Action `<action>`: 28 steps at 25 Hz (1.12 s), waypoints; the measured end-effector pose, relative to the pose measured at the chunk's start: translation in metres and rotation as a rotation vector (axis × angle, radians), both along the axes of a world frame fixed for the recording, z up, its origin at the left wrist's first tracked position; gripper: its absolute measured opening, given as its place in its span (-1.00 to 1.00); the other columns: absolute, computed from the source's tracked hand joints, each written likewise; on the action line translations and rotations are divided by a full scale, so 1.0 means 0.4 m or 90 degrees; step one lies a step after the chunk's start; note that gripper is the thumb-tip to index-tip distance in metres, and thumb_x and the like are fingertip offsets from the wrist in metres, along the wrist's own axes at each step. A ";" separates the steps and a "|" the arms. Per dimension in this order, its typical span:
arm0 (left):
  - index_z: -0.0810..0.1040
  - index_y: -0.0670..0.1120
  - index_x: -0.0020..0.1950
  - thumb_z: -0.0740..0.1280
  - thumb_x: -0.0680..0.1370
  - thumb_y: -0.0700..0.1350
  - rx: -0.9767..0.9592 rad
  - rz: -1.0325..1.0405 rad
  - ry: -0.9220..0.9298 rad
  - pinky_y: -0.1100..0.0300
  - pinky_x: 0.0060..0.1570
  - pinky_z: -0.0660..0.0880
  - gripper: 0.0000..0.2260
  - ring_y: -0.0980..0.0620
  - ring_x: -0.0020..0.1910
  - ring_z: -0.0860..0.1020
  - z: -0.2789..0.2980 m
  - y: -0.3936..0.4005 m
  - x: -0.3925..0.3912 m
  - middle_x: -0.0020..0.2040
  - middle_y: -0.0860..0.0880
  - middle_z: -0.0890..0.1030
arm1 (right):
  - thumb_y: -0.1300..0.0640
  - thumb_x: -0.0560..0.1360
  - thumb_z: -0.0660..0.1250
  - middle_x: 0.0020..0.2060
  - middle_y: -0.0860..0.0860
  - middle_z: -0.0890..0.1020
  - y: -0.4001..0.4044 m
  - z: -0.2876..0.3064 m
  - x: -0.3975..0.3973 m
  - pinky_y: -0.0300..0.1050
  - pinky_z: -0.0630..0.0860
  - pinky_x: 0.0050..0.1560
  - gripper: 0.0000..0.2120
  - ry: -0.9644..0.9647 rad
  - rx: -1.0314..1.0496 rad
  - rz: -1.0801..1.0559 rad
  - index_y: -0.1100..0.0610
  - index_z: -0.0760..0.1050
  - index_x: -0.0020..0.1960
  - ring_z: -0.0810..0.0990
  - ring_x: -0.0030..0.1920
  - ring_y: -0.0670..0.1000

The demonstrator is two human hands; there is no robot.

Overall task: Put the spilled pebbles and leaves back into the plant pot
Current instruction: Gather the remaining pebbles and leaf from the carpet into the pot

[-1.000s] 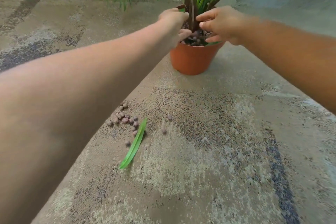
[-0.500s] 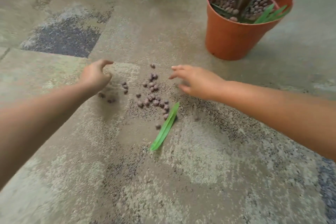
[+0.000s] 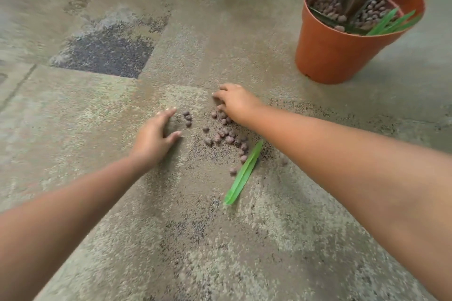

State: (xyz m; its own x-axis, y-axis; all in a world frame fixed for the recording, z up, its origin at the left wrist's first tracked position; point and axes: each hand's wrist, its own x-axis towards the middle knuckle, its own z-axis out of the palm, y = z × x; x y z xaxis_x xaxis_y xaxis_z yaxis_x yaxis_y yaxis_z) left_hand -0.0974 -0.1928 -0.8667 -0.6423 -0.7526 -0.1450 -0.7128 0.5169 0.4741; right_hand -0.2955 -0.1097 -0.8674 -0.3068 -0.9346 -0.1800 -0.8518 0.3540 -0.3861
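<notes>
while down on the carpet (image 3: pixel 102 115), both hands loosely cupped: left (image 3: pixel 152 138) empty, right (image 3: pixel 236 101) raking spilled pebbles (image 3: pixel 226 138) beside leaf (image 3: pixel 243 173)

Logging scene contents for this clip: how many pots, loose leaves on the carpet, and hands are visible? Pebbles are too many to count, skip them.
Plant pot: 1
Loose leaf on the carpet: 1
Hands: 2, left hand and right hand, both at the spilled pebbles
Total: 4
</notes>
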 end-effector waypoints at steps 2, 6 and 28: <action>0.45 0.00 0.30 0.31 0.49 -0.16 -0.057 0.034 0.027 0.05 0.29 0.34 -0.63 -0.05 0.27 0.43 -0.026 0.023 0.015 0.36 -0.03 0.42 | 0.25 0.51 0.26 0.19 0.11 0.49 0.025 0.008 0.012 0.01 0.45 0.18 -0.67 0.051 -0.050 0.017 0.09 0.46 0.26 0.43 0.18 0.12; 0.57 -0.10 0.15 0.26 0.51 -0.27 -0.122 0.069 0.074 0.07 0.17 0.44 -0.75 -0.08 0.13 0.52 -0.041 0.057 0.033 0.19 -0.10 0.58 | 0.30 0.48 0.30 0.08 0.07 0.55 0.081 0.015 -0.003 -0.02 0.52 0.08 -0.73 0.087 -0.066 0.023 0.11 0.53 0.16 0.50 0.07 0.07; 0.44 -0.15 0.28 0.23 0.53 0.04 0.400 0.058 0.398 0.08 0.12 0.50 -0.60 -0.02 -0.02 0.56 0.399 0.285 -0.721 0.06 -0.09 0.58 | 0.14 0.40 0.43 0.01 0.06 0.65 0.335 0.385 -0.405 -0.24 0.40 -0.04 -0.73 0.142 -0.182 -0.274 0.01 0.59 0.10 0.58 -0.04 0.03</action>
